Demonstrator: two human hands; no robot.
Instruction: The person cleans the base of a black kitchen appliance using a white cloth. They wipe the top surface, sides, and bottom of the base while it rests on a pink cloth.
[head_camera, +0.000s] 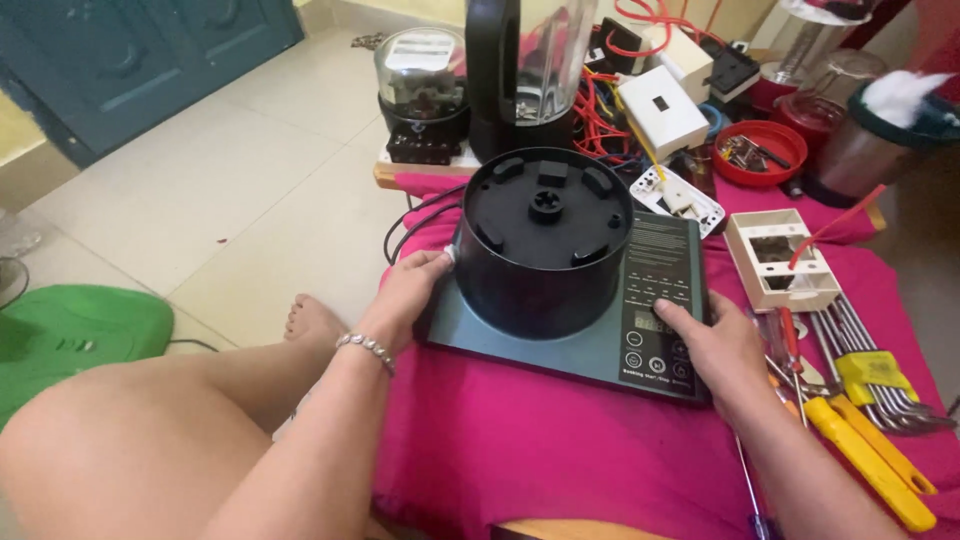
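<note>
From the head view I see my left hand (408, 290) cupping the left edge of the dark appliance base (575, 310) on the pink-covered counter (520, 450), fingers curled loosely against it. My right hand (722, 350) lies flat, fingertips pressing its control panel (660, 300). The black round housing (545, 235) stands on top.

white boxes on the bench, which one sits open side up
The cream open box right of the appliance base, nearest the right hand: its hollow inside shows. The white box farther back is closed.
</note>
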